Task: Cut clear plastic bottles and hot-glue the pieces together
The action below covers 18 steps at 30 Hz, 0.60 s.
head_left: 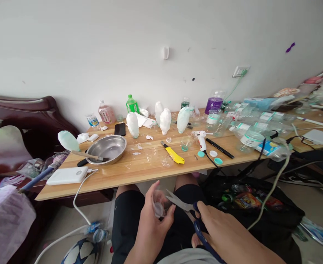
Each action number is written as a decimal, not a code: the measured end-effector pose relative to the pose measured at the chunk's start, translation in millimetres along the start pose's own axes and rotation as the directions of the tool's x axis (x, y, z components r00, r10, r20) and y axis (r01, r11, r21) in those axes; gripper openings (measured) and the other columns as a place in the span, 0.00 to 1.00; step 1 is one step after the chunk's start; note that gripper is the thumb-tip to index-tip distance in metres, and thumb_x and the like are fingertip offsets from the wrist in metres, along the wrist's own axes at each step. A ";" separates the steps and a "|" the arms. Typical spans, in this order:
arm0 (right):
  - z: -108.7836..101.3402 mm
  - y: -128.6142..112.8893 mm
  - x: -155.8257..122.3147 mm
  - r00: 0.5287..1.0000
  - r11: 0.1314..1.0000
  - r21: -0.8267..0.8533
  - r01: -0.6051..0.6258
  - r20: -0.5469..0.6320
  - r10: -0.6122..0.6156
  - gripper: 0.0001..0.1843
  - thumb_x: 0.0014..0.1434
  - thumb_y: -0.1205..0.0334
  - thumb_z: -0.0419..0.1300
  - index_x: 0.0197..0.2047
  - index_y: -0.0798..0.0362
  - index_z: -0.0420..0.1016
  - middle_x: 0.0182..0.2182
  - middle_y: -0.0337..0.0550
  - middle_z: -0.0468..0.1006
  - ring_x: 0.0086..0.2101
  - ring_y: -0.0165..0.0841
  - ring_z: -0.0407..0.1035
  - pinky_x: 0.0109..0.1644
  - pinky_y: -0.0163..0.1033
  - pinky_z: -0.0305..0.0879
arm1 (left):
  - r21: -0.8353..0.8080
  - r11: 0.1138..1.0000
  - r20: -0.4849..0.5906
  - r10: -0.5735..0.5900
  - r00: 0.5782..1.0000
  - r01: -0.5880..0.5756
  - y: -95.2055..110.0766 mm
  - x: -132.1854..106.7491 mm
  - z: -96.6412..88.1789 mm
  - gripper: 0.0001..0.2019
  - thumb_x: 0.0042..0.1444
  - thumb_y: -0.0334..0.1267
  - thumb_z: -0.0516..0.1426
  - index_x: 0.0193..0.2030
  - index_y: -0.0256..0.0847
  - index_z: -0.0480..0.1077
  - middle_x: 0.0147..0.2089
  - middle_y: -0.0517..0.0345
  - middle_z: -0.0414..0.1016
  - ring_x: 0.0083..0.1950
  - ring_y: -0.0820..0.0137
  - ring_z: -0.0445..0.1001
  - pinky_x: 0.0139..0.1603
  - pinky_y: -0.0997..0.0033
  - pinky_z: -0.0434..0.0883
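Note:
Over my lap, my left hand (156,216) is curled round a clear plastic bottle piece (158,207), a cut-off end with a round opening. My right hand (216,223) grips a pair of scissors (185,206) with dark blue handles. The blades are spread, and their tips point at the rim of the clear piece; whether they touch it I cannot tell. On the table above lie a yellow utility knife (174,153), a white hot glue gun (201,139) and a black marker (220,148).
A steel bowl (109,146) with a brush across it stands at the left, near a white power bank (67,176). Several white wrapped forms (165,121) stand at the back. Clear bottles (249,139) crowd the right. A black bag (249,220) of rubbish is below, beside a loose cable (277,179).

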State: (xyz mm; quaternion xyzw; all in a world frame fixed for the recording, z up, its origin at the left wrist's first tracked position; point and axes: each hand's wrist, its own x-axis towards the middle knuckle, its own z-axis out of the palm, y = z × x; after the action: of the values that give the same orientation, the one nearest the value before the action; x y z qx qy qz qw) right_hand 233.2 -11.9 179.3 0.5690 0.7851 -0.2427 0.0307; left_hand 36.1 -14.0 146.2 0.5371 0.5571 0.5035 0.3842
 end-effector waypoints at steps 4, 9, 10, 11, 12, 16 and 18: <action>2.9 1.5 -4.2 1.000 0.997 0.081 -0.003 -0.023 0.005 0.14 0.57 0.57 0.61 0.44 0.52 0.66 0.41 0.52 0.78 0.37 0.45 0.75 0.33 0.39 0.57 | -0.037 0.999 0.024 -0.039 0.999 0.040 -3.8 -0.7 5.6 0.29 0.52 0.33 0.61 0.61 0.45 0.58 0.35 0.63 0.69 0.36 0.72 0.72 0.40 0.73 0.72; 3.9 1.0 -1.6 0.997 0.987 0.159 -0.001 -0.071 0.012 0.18 0.52 0.48 0.67 0.34 0.49 0.65 0.30 0.40 0.79 0.30 0.40 0.74 0.30 0.36 0.50 | -0.152 0.988 0.089 -0.025 0.996 0.039 -6.7 2.7 2.7 0.31 0.53 0.33 0.62 0.61 0.44 0.55 0.36 0.63 0.69 0.35 0.73 0.70 0.39 0.73 0.71; 4.1 0.5 -0.9 0.996 0.989 0.146 -0.002 -0.087 0.015 0.19 0.52 0.46 0.68 0.32 0.48 0.65 0.28 0.39 0.78 0.29 0.40 0.73 0.29 0.36 0.49 | -0.169 0.985 0.082 -0.015 0.997 0.028 -6.8 3.3 1.8 0.30 0.52 0.33 0.63 0.59 0.44 0.56 0.36 0.63 0.69 0.35 0.73 0.70 0.38 0.73 0.71; 4.6 0.1 -0.3 0.995 0.992 0.128 -0.002 -0.102 0.015 0.19 0.52 0.46 0.68 0.32 0.48 0.65 0.26 0.38 0.78 0.28 0.40 0.73 0.29 0.36 0.47 | -0.186 0.982 0.072 -0.004 0.997 0.017 -6.7 3.8 1.1 0.29 0.52 0.34 0.64 0.57 0.44 0.57 0.35 0.62 0.69 0.36 0.72 0.70 0.38 0.73 0.71; 5.4 -0.2 0.3 0.993 0.994 0.109 -0.001 -0.117 0.014 0.19 0.52 0.46 0.68 0.31 0.48 0.66 0.25 0.38 0.78 0.28 0.41 0.73 0.28 0.37 0.47 | -0.202 0.979 0.057 0.003 0.998 0.009 -6.3 4.3 0.8 0.27 0.51 0.35 0.65 0.55 0.44 0.58 0.35 0.62 0.69 0.36 0.71 0.71 0.38 0.72 0.71; 7.1 1.3 2.0 0.990 0.999 0.043 -0.002 -0.141 0.008 0.15 0.56 0.48 0.65 0.31 0.48 0.67 0.26 0.40 0.79 0.29 0.44 0.75 0.29 0.37 0.46 | -0.256 0.966 0.029 -0.020 0.999 0.027 -3.1 5.2 0.9 0.25 0.50 0.38 0.67 0.49 0.44 0.59 0.36 0.61 0.71 0.37 0.70 0.72 0.38 0.71 0.72; 5.3 4.5 2.8 0.992 1.000 0.005 -0.009 -0.129 0.010 0.13 0.57 0.51 0.64 0.30 0.48 0.68 0.26 0.41 0.80 0.30 0.45 0.75 0.29 0.37 0.47 | -0.286 0.958 0.045 -0.021 0.999 0.033 -1.9 5.3 0.2 0.24 0.49 0.38 0.67 0.49 0.44 0.60 0.37 0.59 0.73 0.39 0.69 0.73 0.40 0.70 0.72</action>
State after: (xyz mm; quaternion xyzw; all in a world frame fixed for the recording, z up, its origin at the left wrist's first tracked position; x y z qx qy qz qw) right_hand 235.1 -10.6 172.2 0.5873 0.7822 -0.2070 -0.0200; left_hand 35.2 -8.6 144.9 0.4787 0.4775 0.5621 0.4763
